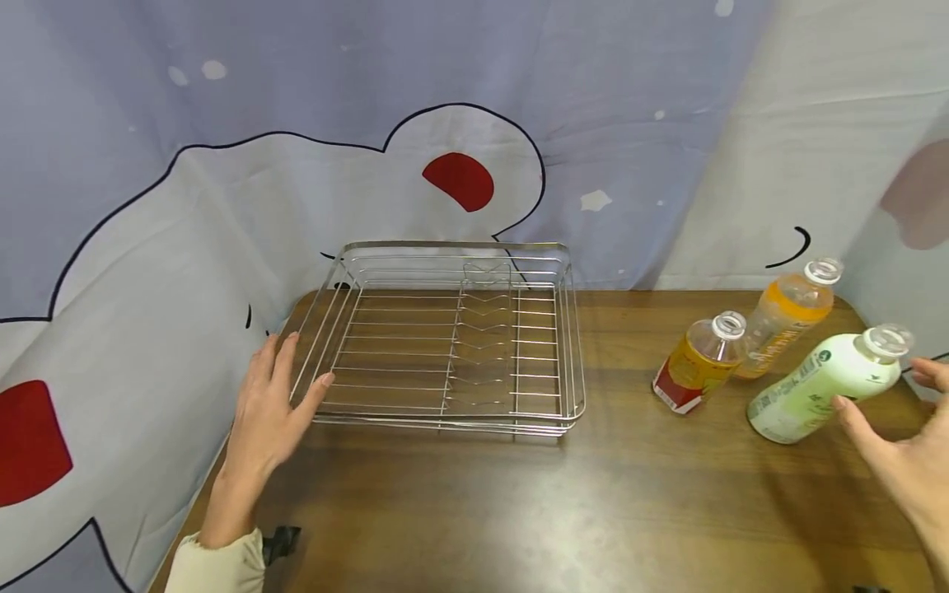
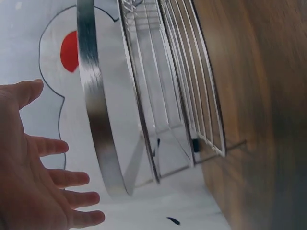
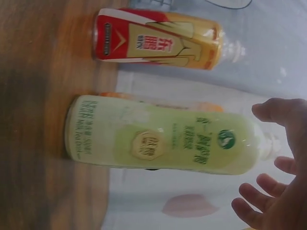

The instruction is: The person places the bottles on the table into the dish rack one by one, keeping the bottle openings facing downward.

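A silver wire dish rack (image 1: 445, 424) stands on the wooden table. Beside its left end is my left hand (image 1: 267, 412), fingers spread and holding nothing; the left wrist view shows the palm facing the rack's flat metal rim (image 2: 98, 115). At the right, my right hand (image 1: 912, 445) spreads its thumb and fingers around the upper part of a pale green milk tea bottle (image 1: 823, 387). In the right wrist view the thumb (image 3: 273, 111) is near the bottle's shoulder, and the fingers are held apart from one another. The bottle stands upright without a cap.
Left of the green bottle stands a smaller red and yellow bottle (image 1: 697, 362). Behind them is a clear bottle with an orange label (image 1: 789, 317). A patterned curtain (image 1: 630, 123) hangs along the table's back and left side.
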Demonstrator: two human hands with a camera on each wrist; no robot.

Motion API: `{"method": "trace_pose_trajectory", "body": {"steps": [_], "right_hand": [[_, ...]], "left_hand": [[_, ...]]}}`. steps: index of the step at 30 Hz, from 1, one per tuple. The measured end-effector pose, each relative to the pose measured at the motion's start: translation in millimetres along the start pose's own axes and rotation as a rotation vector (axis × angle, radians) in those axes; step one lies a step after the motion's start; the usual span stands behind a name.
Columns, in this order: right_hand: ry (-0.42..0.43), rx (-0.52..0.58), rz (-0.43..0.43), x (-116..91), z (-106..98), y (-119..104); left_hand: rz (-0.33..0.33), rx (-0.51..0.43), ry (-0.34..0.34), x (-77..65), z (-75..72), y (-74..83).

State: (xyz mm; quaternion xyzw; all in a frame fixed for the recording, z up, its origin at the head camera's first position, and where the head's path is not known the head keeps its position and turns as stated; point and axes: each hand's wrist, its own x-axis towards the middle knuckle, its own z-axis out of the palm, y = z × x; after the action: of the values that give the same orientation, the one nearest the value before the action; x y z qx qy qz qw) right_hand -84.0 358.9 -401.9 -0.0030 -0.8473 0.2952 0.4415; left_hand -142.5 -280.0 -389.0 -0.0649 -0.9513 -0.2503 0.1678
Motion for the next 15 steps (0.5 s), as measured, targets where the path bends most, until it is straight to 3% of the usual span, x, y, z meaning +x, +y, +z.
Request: {"method": "trace_pose_trajectory", "body": {"steps": [8, 11, 15], "right_hand": [[-0.091, 0.047, 0.178, -8, 8, 16], [-0.152, 0.014, 0.319, -9, 12, 19], [-0.306, -0.065, 0.531, -11, 14, 26]], "left_hand": [[-0.029, -0.02, 0.014, -2.1, 2.5, -21.9], [-0.064, -0.039, -0.007, -2.7, 4.4, -31.1], [-0.103, -0.112, -0.061, -2.1, 8.6, -43.0]]}}
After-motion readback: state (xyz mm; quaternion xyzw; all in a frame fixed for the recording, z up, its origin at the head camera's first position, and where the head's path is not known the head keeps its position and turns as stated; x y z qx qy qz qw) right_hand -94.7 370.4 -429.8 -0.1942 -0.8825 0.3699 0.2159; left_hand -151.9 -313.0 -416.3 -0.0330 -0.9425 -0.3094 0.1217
